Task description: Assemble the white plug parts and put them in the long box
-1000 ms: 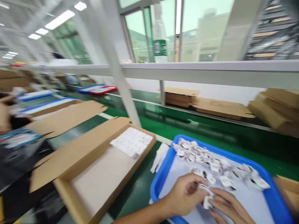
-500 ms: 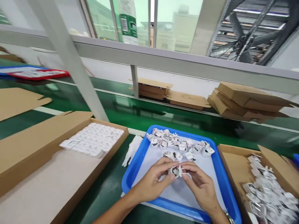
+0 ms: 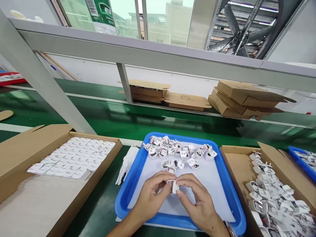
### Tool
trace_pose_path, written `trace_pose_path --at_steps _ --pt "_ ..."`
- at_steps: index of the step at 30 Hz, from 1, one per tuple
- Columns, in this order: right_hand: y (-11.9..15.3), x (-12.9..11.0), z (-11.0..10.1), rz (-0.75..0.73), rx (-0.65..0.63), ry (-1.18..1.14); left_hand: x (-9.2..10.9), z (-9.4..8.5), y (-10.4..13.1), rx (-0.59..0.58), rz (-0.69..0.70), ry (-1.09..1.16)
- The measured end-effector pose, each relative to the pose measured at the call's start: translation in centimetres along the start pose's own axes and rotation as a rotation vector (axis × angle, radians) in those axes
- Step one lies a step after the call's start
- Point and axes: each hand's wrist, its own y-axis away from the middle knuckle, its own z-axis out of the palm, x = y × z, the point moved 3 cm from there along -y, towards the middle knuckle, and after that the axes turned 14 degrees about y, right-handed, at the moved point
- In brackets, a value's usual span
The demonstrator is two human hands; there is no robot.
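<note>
Above the blue tray point(image 3: 120, 197), my left hand point(image 3: 154, 197) and my right hand point(image 3: 198, 202) hold one small white charger housing point(image 3: 175, 187) between fingertips and thumbs. Its smooth white side faces me; fingers cover much of the rest. The left fingers grip it from the left, the right thumb and fingers from the right. Beyond my fingers, several similar white housings point(image 3: 170, 148) lie on the tray's white lining, many with lids ajar, red wires and dark inner parts showing. A few point(image 3: 194, 163) sit closer to my hands.
On the left, a cardboard box point(image 3: 98, 176) holds neat rows of white pieces point(image 3: 74, 154). A white glove point(image 3: 127, 163) lies between box and tray. To the right, another cardboard box point(image 3: 234, 158) contains heaped white housings point(image 3: 274, 197). Folded cartons point(image 3: 247, 97) rest on the shelf behind.
The camera view has swung left to right, so the scene sits further left. The housing has turned in my fingers; its metal pins, visible earlier on the right, are now hidden.
</note>
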Motion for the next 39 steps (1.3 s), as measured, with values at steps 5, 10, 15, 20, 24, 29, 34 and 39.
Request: trace_pose_path --at_steps 5,10,15,20,24,29,34,39 --pt "0.0 0.0 0.5 -0.044 -0.001 0.101 -0.1 -0.4 0.0 0.048 -0.087 0.006" --pt "0.0 0.5 -0.2 -0.092 0.046 0.208 0.1 -0.8 -0.2 -0.040 -0.175 0.066" --pt "0.4 0.2 0.1 -0.153 0.028 0.303 -0.2 -0.9 -0.3 -0.109 -0.075 0.042" --pt "0.3 0.1 0.3 -0.120 -0.016 0.222 -0.2 -0.5 -0.1 -0.117 -0.042 0.027" --pt "-0.3 1.0 -0.2 0.179 -0.062 -0.112 0.2 -0.5 0.1 -0.083 -0.007 0.034" --pt "-0.4 1.5 0.1 0.379 -0.177 -0.376 0.7 -0.2 0.2 -0.114 0.017 -0.016" --pt "0.0 1.7 0.3 0.383 -0.157 -0.305 0.8 -0.2 0.1 -0.147 0.021 -0.005" --pt "0.1 1.6 0.2 0.368 -0.154 -0.259 0.4 -0.1 0.2 -0.158 -0.001 0.034"
